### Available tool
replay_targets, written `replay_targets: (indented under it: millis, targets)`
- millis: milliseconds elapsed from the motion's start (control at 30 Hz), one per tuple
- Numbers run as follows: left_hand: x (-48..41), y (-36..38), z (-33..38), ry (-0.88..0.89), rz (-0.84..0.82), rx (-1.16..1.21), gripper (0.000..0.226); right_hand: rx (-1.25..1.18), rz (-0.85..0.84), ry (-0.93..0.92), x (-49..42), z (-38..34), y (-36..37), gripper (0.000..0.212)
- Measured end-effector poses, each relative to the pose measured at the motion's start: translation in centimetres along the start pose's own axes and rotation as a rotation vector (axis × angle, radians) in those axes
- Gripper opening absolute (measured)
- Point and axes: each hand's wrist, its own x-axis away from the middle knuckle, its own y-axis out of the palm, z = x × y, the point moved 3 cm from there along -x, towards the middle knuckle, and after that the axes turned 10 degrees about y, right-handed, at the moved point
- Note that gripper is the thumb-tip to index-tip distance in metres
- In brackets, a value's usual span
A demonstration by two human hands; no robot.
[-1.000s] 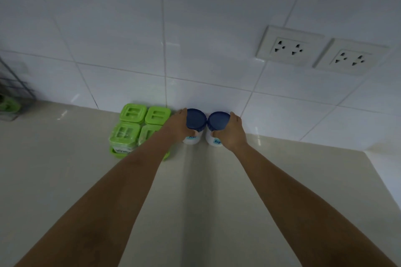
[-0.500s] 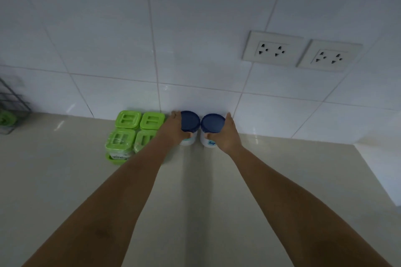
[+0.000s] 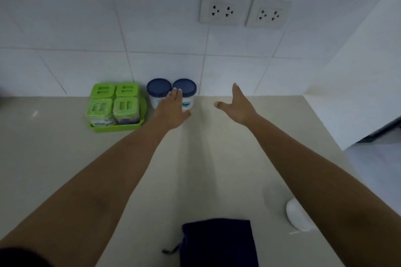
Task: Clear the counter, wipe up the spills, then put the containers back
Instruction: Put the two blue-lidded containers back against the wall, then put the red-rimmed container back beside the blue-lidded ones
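Two white jars with dark blue lids stand side by side against the tiled wall, the left jar (image 3: 158, 89) and the right jar (image 3: 185, 88). My left hand (image 3: 172, 110) hovers flat just in front of them, fingers straight, covering part of both jars. Off to the right of the jars my right hand (image 3: 237, 105) is spread wide with nothing in it. A green tray (image 3: 112, 127) to the left of the jars carries several small green-lidded containers (image 3: 115, 102). A folded dark blue cloth (image 3: 219, 243) lies on the beige counter near me.
A white rounded object (image 3: 296, 217) sits on the counter at the lower right, partly behind my right forearm. Two wall sockets (image 3: 244, 12) are above the jars. The counter (image 3: 195, 158) ends at a white wall on the right.
Both hands have let go of the blue-lidded jars and pulled back; the right hand swung out to the right. The view tilted down, bringing the cloth into sight.
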Motion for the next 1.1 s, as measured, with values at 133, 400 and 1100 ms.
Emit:
replay_targets:
  millis: [133, 400, 1100]
  targets:
    - [1.3, 2.4, 5.3, 0.085, -0.034, 0.01, 0.078, 0.025, 0.0, 0.035, 5.2, 4.1, -3.8, 0.099]
    - [6.7, 10.4, 15.0, 0.204, -0.201, 0.058, 0.068, 0.127, -0.016, 0.125, 15.2, 13.7, -6.4, 0.084]
    - [12.7, 19.0, 17.5, 0.236, -0.172, -0.042, 0.062, 0.517, -0.147, 0.253, 21.6, 22.0, -4.8, 0.089]
